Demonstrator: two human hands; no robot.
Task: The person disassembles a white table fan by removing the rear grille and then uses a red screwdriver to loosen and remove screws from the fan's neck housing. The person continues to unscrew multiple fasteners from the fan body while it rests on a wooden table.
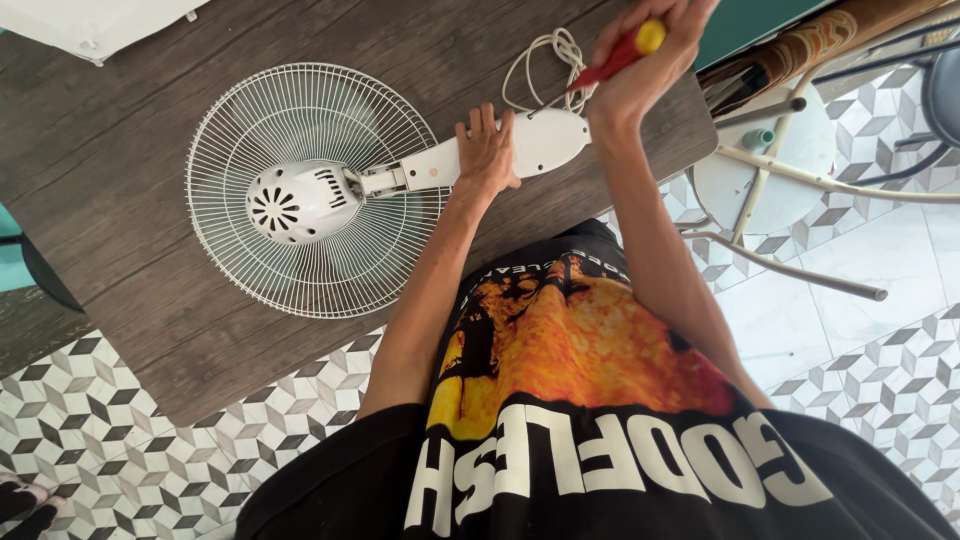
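One white fan [320,195] lies on the desk [120,150], left hand [487,152] pressed flat on its stem, right hand [640,60] fisted around one screwdriver [618,55], its tip seemingly hidden.

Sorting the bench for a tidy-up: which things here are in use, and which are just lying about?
In use:
fan
screwdriver in right hand
left hand on the fan's stem

Lying about:
stool
white box

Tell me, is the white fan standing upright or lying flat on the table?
Lying flat. The white fan rests grille-down on the wooden table, motor housing facing up, while the left hand presses on its neck.
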